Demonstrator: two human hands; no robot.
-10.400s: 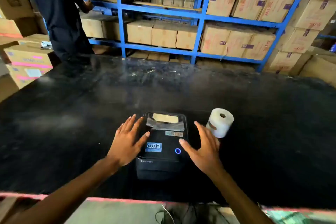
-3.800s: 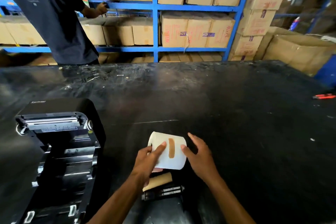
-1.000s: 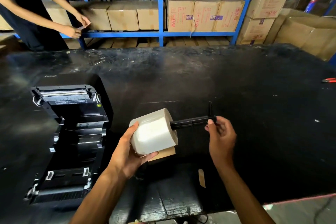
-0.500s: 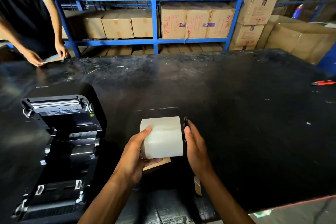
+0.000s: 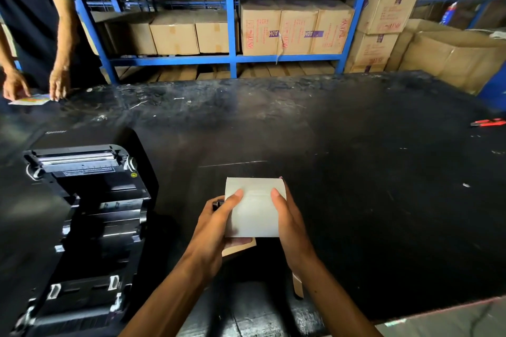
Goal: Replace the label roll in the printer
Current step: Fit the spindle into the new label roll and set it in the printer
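Observation:
A white label roll (image 5: 254, 209) is held level above the black table (image 5: 356, 172), both hands clasped on its ends. My left hand (image 5: 216, 227) grips the left end, where a black spindle tip (image 5: 217, 204) sticks out. My right hand (image 5: 287, 224) covers the right end. The black label printer (image 5: 82, 213) stands to the left with its lid swung up and its roll bay bare. A brown cardboard core (image 5: 238, 247) lies on the table under the roll, mostly hidden.
Another person's hands (image 5: 57, 82) rest on a paper at the table's far left edge. A red cutter (image 5: 487, 122) lies at the far right. A small tan strip (image 5: 298, 284) lies near the front edge. Blue shelving (image 5: 230, 22) with cartons stands behind.
The black spindle has gone fully into the roll since a second ago. My right hand moved from the spindle's end onto the roll's right end, and the roll sits slightly farther right.

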